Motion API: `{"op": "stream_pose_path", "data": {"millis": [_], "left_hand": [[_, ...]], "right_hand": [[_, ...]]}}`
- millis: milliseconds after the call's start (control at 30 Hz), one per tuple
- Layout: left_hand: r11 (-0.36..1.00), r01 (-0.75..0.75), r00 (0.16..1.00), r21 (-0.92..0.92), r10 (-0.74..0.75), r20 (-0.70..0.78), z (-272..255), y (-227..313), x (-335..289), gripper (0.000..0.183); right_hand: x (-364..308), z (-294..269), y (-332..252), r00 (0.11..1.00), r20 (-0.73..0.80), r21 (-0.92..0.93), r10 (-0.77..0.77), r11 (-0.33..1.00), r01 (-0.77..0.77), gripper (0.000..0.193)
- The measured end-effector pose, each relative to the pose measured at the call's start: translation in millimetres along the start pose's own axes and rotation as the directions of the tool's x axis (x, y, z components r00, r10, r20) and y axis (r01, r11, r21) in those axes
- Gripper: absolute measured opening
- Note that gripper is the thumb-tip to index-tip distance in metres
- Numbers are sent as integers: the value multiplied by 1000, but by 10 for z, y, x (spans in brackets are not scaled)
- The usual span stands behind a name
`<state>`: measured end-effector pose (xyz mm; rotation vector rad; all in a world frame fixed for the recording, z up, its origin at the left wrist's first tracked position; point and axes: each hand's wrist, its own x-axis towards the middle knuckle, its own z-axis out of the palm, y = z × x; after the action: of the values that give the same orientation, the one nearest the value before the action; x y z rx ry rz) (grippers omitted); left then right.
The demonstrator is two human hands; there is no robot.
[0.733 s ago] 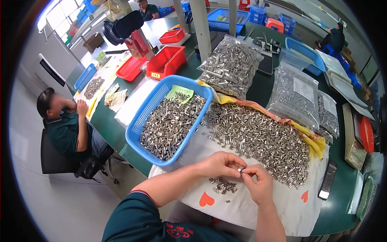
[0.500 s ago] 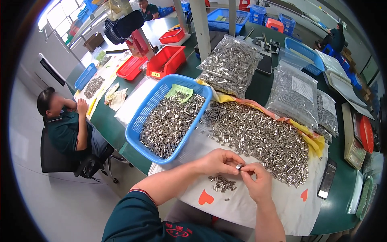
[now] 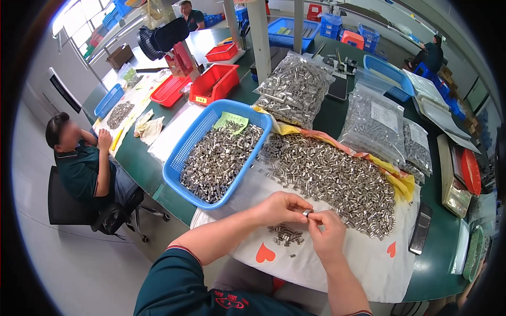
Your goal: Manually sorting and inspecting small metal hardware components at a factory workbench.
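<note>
My left hand (image 3: 284,207) and my right hand (image 3: 326,231) meet over the white cloth (image 3: 369,274), pinching one small shiny metal sleeve (image 3: 307,213) between their fingertips. Just below the left hand lies a little pile of metal sleeves (image 3: 286,235), with a single one apart from it. Beyond my hands spreads a large heap of the same small metal cylinders (image 3: 337,181). To the left stands a blue plastic basket (image 3: 174,181), filled with more of them and holding a green paper slip (image 3: 232,122).
Bulging clear bags of metal parts (image 3: 295,87) (image 3: 373,124) stand behind the heap. A black phone (image 3: 420,229) lies at the right on the green table (image 3: 437,274). Red bins (image 3: 213,84) sit at the far left. A seated co-worker (image 3: 84,163) is at the left.
The whole view has shifted slightly, moving things a little left in the picture. Both hands keep their pinch on the metal sleeve; the heap and basket look the same.
</note>
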<state>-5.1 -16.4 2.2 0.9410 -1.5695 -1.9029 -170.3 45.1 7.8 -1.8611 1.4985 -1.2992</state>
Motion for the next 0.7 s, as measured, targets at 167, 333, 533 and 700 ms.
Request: {"op": "stream_pose_path", "data": {"millis": [167,333,533,700], "left_hand": [[993,53,995,-102,-43,92,-104,-39,-10,33],[990,135,965,-51,-120,234,-117,-21,-20,33],[987,153,929,41,-157,336,-148,39,-73,31],[981,113,878,156,-172,447,-145,168,-123,31]], "right_hand": [[66,-115,-105,976,165,115,141,980,-161,7],[72,-136,-13,895,349,181,276,918,-354,8],[106,-195,-21,897,374,72,235,957,-281,12],[164,-236,158,995,36,-139,95,986,-89,7]]}}
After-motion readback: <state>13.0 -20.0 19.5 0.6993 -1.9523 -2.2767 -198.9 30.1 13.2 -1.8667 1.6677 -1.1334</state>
